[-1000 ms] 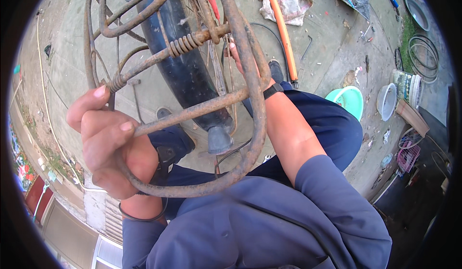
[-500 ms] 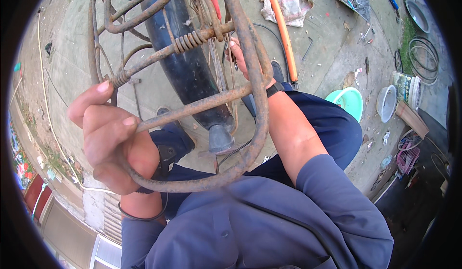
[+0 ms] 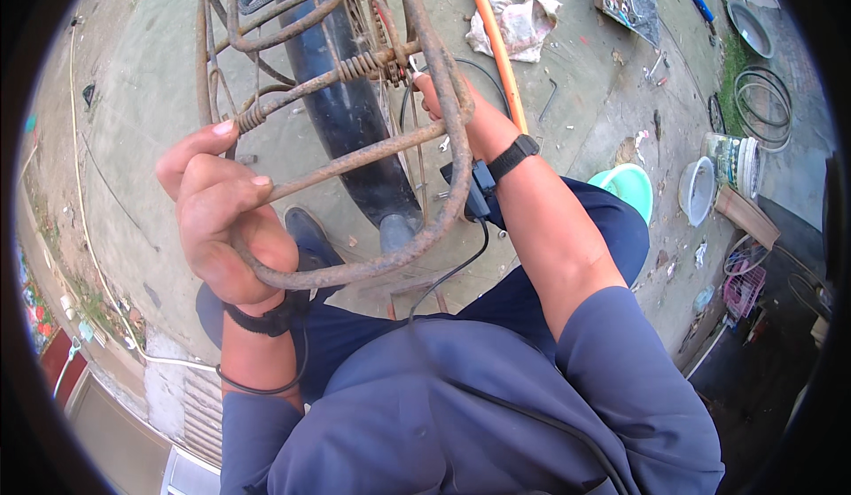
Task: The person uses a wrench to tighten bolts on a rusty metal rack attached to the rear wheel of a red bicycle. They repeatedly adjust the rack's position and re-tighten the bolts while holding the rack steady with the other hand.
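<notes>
My left hand (image 3: 232, 211) is closed around the curved lower end of a rusty metal rack (image 3: 372, 154), with fingers over its bars. The rack has coiled springs on a crossbar and sits over a wheel's black mudguard (image 3: 346, 123) with a grey end piece. My right hand (image 3: 443, 105) reaches behind the rack's right side to the wheel's hub area, its fingers closed on what looks like a small silver wrench (image 3: 414, 68), mostly hidden. A black device (image 3: 479, 194) with a cable sits beside my right forearm, below the watch.
Beyond the wheel lie an orange-handled tool (image 3: 492, 38), a crumpled cloth (image 3: 527, 25), an Allen key (image 3: 548, 96) and a tray of tools (image 3: 625, 3). At right are green (image 3: 634, 189) and translucent (image 3: 696, 189) basins, a bucket (image 3: 740, 167) and coiled hoses (image 3: 762, 109).
The rack and left hand sit higher and slightly right in view. My right hand has moved up and left along the wheel. More of the orange tool and black device shows.
</notes>
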Available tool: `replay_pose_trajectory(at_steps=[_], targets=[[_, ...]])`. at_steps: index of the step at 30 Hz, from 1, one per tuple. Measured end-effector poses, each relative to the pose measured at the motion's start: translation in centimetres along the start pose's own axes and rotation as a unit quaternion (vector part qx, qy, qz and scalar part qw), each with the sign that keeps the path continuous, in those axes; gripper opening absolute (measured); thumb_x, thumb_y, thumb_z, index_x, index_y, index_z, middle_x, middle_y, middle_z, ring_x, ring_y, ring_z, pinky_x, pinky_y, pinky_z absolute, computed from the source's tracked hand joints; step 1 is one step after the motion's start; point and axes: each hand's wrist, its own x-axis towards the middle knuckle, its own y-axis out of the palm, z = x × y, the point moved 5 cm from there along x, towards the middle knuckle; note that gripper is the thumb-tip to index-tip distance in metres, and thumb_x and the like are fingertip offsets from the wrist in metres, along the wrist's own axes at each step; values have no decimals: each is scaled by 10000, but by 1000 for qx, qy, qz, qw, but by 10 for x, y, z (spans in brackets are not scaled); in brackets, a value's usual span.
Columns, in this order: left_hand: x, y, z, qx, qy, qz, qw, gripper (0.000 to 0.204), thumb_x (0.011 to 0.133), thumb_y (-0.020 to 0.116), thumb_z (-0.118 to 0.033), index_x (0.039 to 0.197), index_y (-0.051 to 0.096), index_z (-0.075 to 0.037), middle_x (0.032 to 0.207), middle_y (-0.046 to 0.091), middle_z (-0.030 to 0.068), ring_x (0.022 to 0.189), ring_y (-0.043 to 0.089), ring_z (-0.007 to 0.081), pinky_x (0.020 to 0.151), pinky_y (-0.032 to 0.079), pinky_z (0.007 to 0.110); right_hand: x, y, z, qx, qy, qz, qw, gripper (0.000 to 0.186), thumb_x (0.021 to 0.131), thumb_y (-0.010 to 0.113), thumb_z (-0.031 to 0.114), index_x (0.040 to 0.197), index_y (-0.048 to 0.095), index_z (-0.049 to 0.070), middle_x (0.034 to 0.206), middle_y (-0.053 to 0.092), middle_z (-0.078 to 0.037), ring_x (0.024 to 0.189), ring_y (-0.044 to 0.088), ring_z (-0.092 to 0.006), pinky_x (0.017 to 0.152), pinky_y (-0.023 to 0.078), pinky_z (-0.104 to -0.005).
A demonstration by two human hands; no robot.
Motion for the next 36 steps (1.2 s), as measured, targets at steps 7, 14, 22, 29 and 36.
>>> replay_pose_trajectory(at_steps=[7, 14, 22, 29, 36], targets=[[1, 1, -3, 17, 18, 12, 1000, 504, 1001, 521, -565, 972, 579, -66, 710, 542, 67, 1034, 585, 341, 890, 471, 437, -19, -1, -37, 115, -20, 23, 993, 387, 1034, 537, 370, 1046, 671, 8, 620, 558, -46, 457, 516, -155, 440, 419, -329], [5, 1, -4, 11, 16, 40, 999, 333, 1051, 496, -391, 1007, 563, -68, 709, 538, 83, 1033, 575, 348, 902, 473, 470, 12, 24, -89, 286, -27, 25, 957, 421, 1041, 567, 306, 1336, 606, 9, 801, 640, -41, 683, 610, -117, 643, 510, -275], [-1, -3, 2, -5, -23, 61, 998, 484, 1092, 231, -425, 1024, 574, -91, 680, 529, 88, 1062, 536, 346, 1005, 394, 508, 17, 29, -69, 224, -156, -37, 961, 433, 1033, 593, 265, 1359, 585, -20, 891, 684, -57, 791, 636, -132, 775, 529, -281], [-1, -3, 5, -28, -25, 55, 998, 574, 1085, 181, -486, 1016, 593, -92, 659, 517, 82, 1070, 527, 345, 1024, 368, 508, 21, 35, -65, 283, -139, -65, 947, 417, 1020, 619, 252, 1338, 608, -18, 877, 686, -45, 777, 637, -125, 793, 530, -277], [0, -2, 1, 4, -10, 58, 998, 480, 1086, 272, -454, 1034, 584, -93, 666, 519, 81, 1070, 535, 345, 980, 410, 495, 27, 40, -72, 292, -135, -59, 945, 402, 1020, 627, 264, 1321, 625, -1, 800, 629, -16, 660, 571, -100, 616, 496, -264]])
